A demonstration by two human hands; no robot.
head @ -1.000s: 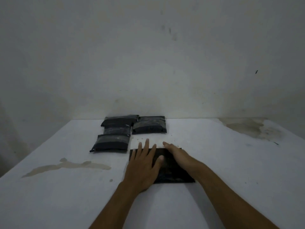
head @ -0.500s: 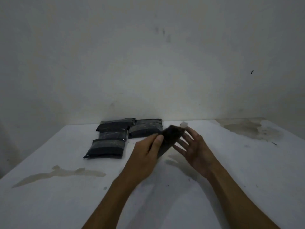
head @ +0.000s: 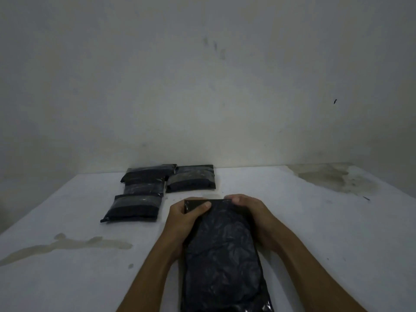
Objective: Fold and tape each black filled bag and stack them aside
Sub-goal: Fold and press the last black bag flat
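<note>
Held bag: a black filled bag point(head: 222, 251) lies lengthwise in front of the person on the white table point(head: 315, 233), its far end pointing toward the wall and its near end running out of the bottom of the view. Its crinkled plastic skin shows dull highlights.
Left hand: the left hand point(head: 183, 219) grips the bag's far left corner, thumb laid across the top face near the edge, fingers wrapped under the side.
Right hand: the right hand point(head: 252, 212) holds the far right corner in the same way, thumb on top at the edge, fingers curled round the side.
Far edge: the far end of the bag looks flat and squared between the two thumbs; whether it is already folded over I cannot tell.
Finished bags: a group of taped black bags point(head: 162, 190) sits at the back left of the table, close to the wall. Each has a paler band across its middle.
Layout of the group: the nearest bag point(head: 134, 208) lies alone at the front; behind it two more overlap in a column, and another point(head: 191, 180) lies just beside them on the right.
Gap: the held bag is near the group but apart from it.
Table marks: a long brownish stain point(head: 67, 245) runs along the left, and a larger discoloured patch point(head: 333, 179) lies at the far right corner.
Wall: a plain pale wall point(head: 202, 86) with a few small dark marks.
</note>
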